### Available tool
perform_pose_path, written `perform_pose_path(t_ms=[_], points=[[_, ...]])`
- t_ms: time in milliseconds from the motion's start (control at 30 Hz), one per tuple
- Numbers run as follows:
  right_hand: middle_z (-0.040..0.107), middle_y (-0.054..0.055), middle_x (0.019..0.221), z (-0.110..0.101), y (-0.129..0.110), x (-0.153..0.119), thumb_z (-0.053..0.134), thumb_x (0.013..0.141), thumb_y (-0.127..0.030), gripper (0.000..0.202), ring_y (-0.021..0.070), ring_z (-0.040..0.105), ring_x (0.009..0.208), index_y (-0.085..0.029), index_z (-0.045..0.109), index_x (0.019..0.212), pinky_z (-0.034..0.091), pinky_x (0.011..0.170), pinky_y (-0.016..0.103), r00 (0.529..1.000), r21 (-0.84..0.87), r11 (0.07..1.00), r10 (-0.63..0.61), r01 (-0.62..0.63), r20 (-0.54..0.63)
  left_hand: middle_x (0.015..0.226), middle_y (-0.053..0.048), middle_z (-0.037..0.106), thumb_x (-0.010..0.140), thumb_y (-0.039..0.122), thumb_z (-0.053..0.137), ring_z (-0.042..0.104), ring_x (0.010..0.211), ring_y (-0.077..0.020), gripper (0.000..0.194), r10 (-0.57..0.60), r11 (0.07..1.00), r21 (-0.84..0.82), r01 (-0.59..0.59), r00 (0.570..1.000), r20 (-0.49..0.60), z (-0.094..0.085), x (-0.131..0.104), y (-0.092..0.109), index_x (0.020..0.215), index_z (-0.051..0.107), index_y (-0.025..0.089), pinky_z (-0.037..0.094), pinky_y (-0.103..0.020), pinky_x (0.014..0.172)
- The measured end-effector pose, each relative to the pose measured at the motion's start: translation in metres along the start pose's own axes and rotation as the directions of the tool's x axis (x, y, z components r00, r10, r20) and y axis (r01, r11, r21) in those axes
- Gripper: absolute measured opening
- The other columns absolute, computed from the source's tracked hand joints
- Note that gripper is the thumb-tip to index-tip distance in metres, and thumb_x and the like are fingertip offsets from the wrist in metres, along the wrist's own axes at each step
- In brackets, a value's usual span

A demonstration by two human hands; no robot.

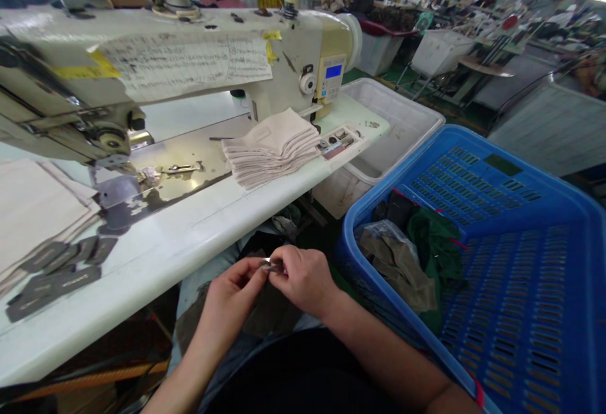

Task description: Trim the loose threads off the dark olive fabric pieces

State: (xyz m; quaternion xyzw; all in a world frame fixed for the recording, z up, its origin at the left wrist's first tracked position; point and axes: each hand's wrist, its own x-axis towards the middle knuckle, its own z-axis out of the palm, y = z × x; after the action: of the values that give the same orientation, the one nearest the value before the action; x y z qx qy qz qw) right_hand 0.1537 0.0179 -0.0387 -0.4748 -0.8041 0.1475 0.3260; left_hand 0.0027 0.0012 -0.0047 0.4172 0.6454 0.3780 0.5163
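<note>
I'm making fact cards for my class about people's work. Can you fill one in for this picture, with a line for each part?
Left hand: pinching a small dark piece, too hidden to name
Right hand: pinching the same piece
Machine: pale sewing machine with a written sheet taped on
White table: pale cloth stack; dark grey tags at the left
Blue basket: green cloth and brown cloth inside

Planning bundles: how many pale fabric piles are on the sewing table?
2. One fabric pile is near the control panel; another fabric pile lies at the left edge, partly out of frame. More may be hidden behind the sewing machine.
</note>
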Motion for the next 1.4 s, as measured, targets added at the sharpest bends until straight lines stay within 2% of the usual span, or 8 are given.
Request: perform_pose_path(t_ms=[200, 400, 600, 767, 1033, 1133, 1233, 1400], points=[[0.066, 0.001, 0.069, -0.010, 0.017, 0.004, 0.049, 0.097, -0.033, 0.023, 0.0163, 0.061, 0.063, -0.019, 0.064, 0.086, 0.040, 0.059, 0.026, 0.870, 0.224, 0.856, 0.489, -0.465, -0.064, 0.071, -0.002, 0.073, 0.068, 0.052, 0.074, 0.068, 0.061, -0.0196, 0.041, -0.004, 0.996, -0.090, 0.010, 0.998, 0.059, 0.002, 0.000, 0.004, 0.092, 0.070, 0.019, 0.052, -0.030, 0.061], [0.065, 0.000, 0.073, -0.018, 0.004, 0.008, 0.064, 0.089, -0.033, 0.020, 0.0140, 0.058, 0.071, -0.019, 0.068, 0.074, 0.042, 0.067, 0.025, 0.903, 0.535, 0.732, 0.392, -0.422, 0.176, 0.063, 0.001, 0.071, 0.067, 0.044, 0.078, 0.064, 0.055, -0.0167, 0.056, 0.001, 0.994, -0.109, 0.010, 0.995, 0.101, 0.003, 0.001, 0.003, 0.114, 0.065, 0.016, 0.050, -0.029, 0.060], [0.061, -0.002, 0.063, -0.009, -0.006, 0.012, 0.064, 0.081, -0.034, 0.020, 0.0128, 0.054, 0.062, -0.018, 0.062, 0.068, 0.042, 0.063, 0.026, 0.766, 0.718, 0.344, 0.500, -0.605, 0.405, 0.069, -0.002, 0.075, 0.063, 0.040, 0.085, 0.069, 0.059, -0.0150, 0.054, -0.106, 0.947, -0.296, 0.125, 0.991, 0.077, 0.005, -0.002, 0.004, 0.105, 0.063, 0.015, 0.054, -0.024, 0.062], [0.042, -0.008, 0.052, -0.006, -0.006, 0.012, 0.067, 0.076, -0.039, 0.022, 0.0109, 0.040, 0.052, -0.019, 0.060, 0.070, 0.033, 0.054, 0.025, 0.714, 0.745, 0.210, 0.530, -0.633, 0.458, 0.080, -0.008, 0.079, 0.058, 0.036, 0.091, 0.073, 0.066, -0.0148, 0.053, -0.209, 0.884, -0.406, 0.232, 0.973, 0.099, 0.000, -0.008, 0.007, 0.099, 0.068, 0.012, 0.057, -0.021, 0.067], [0.056, -0.002, 0.064, -0.009, -0.011, 0.009, 0.063, 0.081, -0.037, 0.022, 0.0129, 0.051, 0.061, -0.018, 0.060, 0.069, 0.041, 0.060, 0.025, 0.783, 0.653, 0.458, 0.499, -0.603, 0.373, 0.064, -0.002, 0.073, 0.057, 0.035, 0.090, 0.059, 0.051, -0.0071, 0.035, -0.249, 0.841, -0.482, 0.244, 0.967, 0.054, 0.000, -0.006, 0.005, 0.074, 0.067, 0.015, 0.048, -0.015, 0.052], [0.066, 0.001, 0.079, -0.012, -0.014, 0.004, 0.058, 0.090, -0.041, 0.029, 0.0163, 0.061, 0.070, -0.016, 0.065, 0.103, 0.047, 0.067, 0.028, 0.841, 0.533, 0.662, 0.499, -0.527, 0.211, 0.059, -0.001, 0.070, 0.059, 0.040, 0.087, 0.056, 0.047, -0.0074, 0.033, -0.189, 0.893, -0.416, 0.171, 0.982, -0.003, -0.001, -0.005, 0.003, 0.068, 0.066, 0.015, 0.045, -0.017, 0.050], [0.072, 0.008, 0.105, -0.015, -0.018, -0.001, 0.046, 0.100, -0.035, 0.035, 0.0202, 0.069, 0.089, -0.017, 0.057, 0.128, 0.050, 0.079, 0.031, 0.923, 0.370, 0.849, 0.380, -0.376, 0.067, 0.061, -0.003, 0.072, 0.061, 0.042, 0.084, 0.060, 0.049, -0.0107, 0.033, -0.152, 0.923, -0.363, 0.131, 0.988, -0.031, -0.003, -0.005, 0.003, 0.068, 0.066, 0.016, 0.047, -0.021, 0.054], [0.072, 0.008, 0.103, -0.016, -0.024, -0.003, 0.052, 0.098, -0.028, 0.026, 0.0214, 0.070, 0.089, -0.020, 0.066, 0.118, 0.052, 0.076, 0.029, 0.979, 0.147, 0.968, 0.200, -0.204, 0.038, 0.061, -0.003, 0.071, 0.065, 0.042, 0.082, 0.062, 0.052, -0.0126, 0.030, -0.082, 0.948, -0.309, 0.071, 0.996, -0.023, -0.004, -0.006, 0.000, 0.068, 0.067, 0.016, 0.049, -0.023, 0.057]])
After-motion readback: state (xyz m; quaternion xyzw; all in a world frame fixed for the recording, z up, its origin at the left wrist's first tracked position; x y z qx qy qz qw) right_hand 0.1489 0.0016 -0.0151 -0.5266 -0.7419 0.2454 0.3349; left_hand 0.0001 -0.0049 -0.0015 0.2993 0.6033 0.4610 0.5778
